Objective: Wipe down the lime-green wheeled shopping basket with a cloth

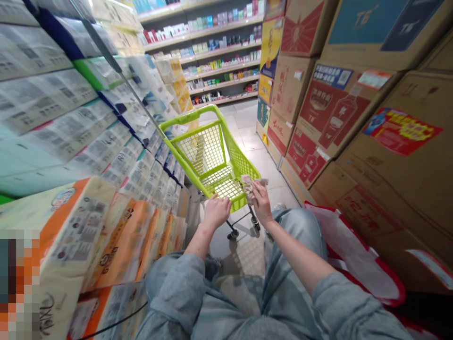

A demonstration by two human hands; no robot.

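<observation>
In front of my knees stands a lime-green plastic shopping cart (212,137) with a lattice basket and dark wheels. My left hand (217,210) is closed over the near rim of the basket. A crumpled pale cloth (248,188) is bunched in my right hand (260,200), pressed against the near right corner of the cart. The fingertips of the right hand lie over the cloth and partly cover it. A thin grey pole (138,97) slants down to the cart's far left side.
Packs of tissue paper (116,236) are stacked high along the left. Cardboard boxes (329,108) form a wall on the right, with a red-edged white bag (357,245) below them. Shelves of small goods (212,56) cross the aisle's far end. Tiled floor (247,123) runs between.
</observation>
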